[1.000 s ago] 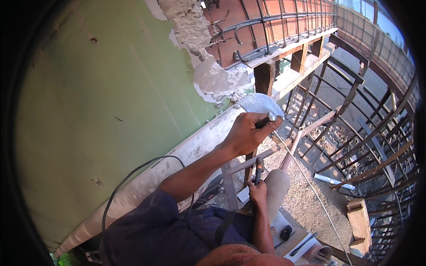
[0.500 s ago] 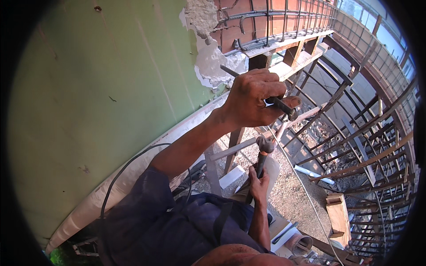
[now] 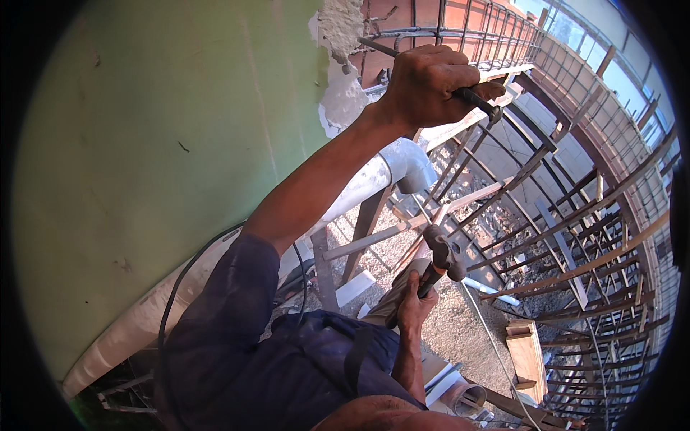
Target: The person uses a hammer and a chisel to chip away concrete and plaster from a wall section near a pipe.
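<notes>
My left hand (image 3: 435,85), raised high in front of the wall, is closed around a dark metal chisel (image 3: 479,103). The chisel's thin end points left, close to the broken edge (image 3: 343,97) of the green wall (image 3: 165,151); I cannot tell whether it touches. Its thicker head sticks out past my thumb on the right. Lower down, my right hand (image 3: 415,307) grips a hammer (image 3: 444,253) by its dark handle, head up and leaning right. The hammer head is well apart from the chisel.
Steel reinforcing bars (image 3: 460,34) run beyond the broken wall edge. A grey pipe elbow (image 3: 413,165) lies below my left wrist. A black cable (image 3: 178,291) hangs by my left arm. Wooden scaffolding (image 3: 575,266) fills the right side, with a wooden box (image 3: 527,359) on gravel below.
My left hand has moved up with the chisel, toward the exposed bars. The hammer head has tipped to the right and sits slightly lower.
</notes>
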Available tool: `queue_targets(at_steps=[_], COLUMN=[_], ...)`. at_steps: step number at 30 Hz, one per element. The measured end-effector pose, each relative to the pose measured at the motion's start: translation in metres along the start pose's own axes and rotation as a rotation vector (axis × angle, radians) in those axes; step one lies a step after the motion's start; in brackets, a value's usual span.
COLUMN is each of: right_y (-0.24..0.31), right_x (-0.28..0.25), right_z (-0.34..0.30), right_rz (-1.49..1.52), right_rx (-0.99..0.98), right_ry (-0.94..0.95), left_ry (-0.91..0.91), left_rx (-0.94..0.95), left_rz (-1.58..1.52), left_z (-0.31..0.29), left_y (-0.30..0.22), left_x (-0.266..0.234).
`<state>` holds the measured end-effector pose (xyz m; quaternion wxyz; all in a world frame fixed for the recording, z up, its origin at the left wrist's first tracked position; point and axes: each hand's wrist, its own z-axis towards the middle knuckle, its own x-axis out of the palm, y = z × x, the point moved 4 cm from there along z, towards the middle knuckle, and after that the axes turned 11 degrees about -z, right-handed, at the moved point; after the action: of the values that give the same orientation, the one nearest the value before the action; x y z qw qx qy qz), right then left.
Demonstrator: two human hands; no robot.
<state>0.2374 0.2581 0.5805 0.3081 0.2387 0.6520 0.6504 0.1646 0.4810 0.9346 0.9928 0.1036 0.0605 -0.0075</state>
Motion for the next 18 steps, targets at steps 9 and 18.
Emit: queue_targets(at_steps=[9,18], right_y=[0.081,0.226], right_x=[0.007,-0.046], right_z=[-0.006,0.026], right_rz=[0.192,0.717], right_rx=[-0.241,-0.923], right_ry=[0.029,0.089], left_ry=[0.047,0.099], left_rx=[-0.002,-0.022], left_rz=[0.033,0.069], left_z=[-0.014,-0.017], left_y=[0.031,0.027], left_x=[-0.009,-0.006])
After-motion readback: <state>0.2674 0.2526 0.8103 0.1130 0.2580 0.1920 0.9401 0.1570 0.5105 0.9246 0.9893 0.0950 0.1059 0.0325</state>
